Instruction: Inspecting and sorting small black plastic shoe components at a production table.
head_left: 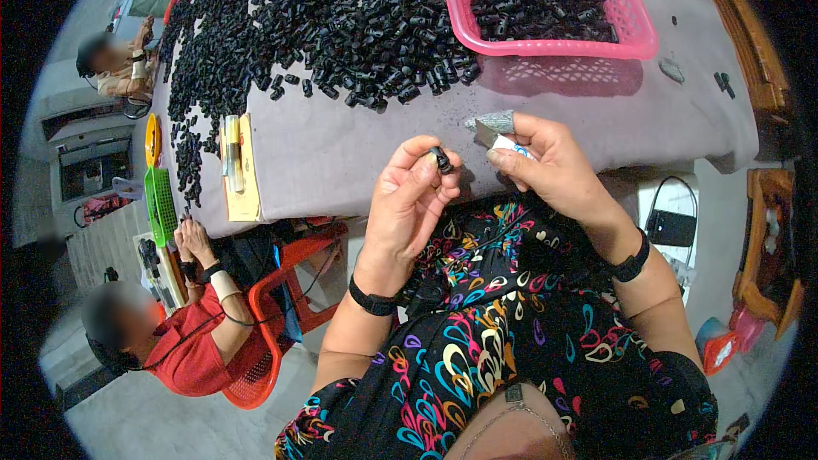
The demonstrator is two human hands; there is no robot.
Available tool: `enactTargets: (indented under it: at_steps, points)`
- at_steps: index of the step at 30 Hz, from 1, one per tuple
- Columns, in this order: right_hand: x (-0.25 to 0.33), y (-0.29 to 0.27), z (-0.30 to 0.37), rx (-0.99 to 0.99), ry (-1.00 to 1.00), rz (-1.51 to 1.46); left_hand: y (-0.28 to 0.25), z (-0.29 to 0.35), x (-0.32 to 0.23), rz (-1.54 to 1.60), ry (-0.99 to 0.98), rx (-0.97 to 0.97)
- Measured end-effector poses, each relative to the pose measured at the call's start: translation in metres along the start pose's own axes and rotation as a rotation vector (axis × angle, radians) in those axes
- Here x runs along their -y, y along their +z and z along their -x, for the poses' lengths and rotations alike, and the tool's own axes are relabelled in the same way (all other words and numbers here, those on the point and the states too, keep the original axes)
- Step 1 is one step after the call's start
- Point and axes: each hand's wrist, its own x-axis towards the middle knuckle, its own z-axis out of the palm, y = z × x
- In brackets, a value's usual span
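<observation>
My left hand point(402, 196) is closed, pinching a small black cylindrical plastic piece point(441, 160) between thumb and fingertips just past the table's near edge. To its right, my right hand point(552, 162) is closed around a short metal blade point(486, 134) with a white wrapped handle point(511, 147). A grey wrap point(496, 122) covers its index fingertip. The blade points toward the black piece, with a gap between them. Ahead of my hands, a large heap of similar black pieces point(366, 25) spreads over the grey cloth-covered table point(341, 140).
A pink plastic basket point(643, 44) full of black pieces stands at the far right. Left lie a yellow pad point(245, 196) with a pen-like tool point(232, 153) and a green basket point(158, 204). A co-worker in red point(200, 341) sits at left; another person point(119, 68) is farther off.
</observation>
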Motion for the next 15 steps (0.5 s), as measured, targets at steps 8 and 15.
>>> enactTargets:
  at_steps: [8, 15]
  points:
    - [0.000, 0.000, 0.000, 0.025, -0.004, -0.053, 0.003, 0.002, -0.005, -0.111, 0.016, -0.063]
    - [0.004, -0.003, 0.002, 0.005, -0.012, -0.019, 0.013, -0.010, -0.020, -0.101, 0.049, -0.062]
